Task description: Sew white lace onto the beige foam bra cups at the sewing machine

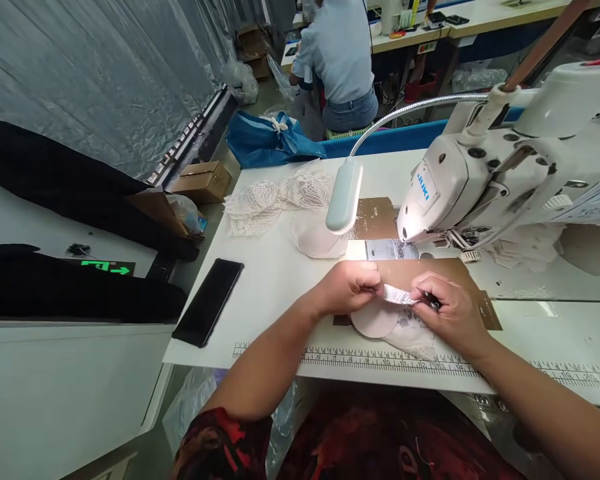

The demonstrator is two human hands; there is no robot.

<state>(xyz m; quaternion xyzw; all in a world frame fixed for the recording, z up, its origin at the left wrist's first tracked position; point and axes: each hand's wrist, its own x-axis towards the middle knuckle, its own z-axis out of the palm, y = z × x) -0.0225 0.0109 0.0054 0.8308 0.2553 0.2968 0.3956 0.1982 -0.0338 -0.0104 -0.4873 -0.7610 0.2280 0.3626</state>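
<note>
Head view: white lace strip (399, 295) stretches between left hand (357, 287) and right hand (443, 307).

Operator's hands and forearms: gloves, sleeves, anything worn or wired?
Left hand and right hand: both bare, no gloves, no cables; no watch or bracelet visible. Rings: can't tell. Left sleeve is loose, dark with red patches, ending near the elbow. Right sleeve isn't in view; that forearm is bare to the picture edge.
</note>
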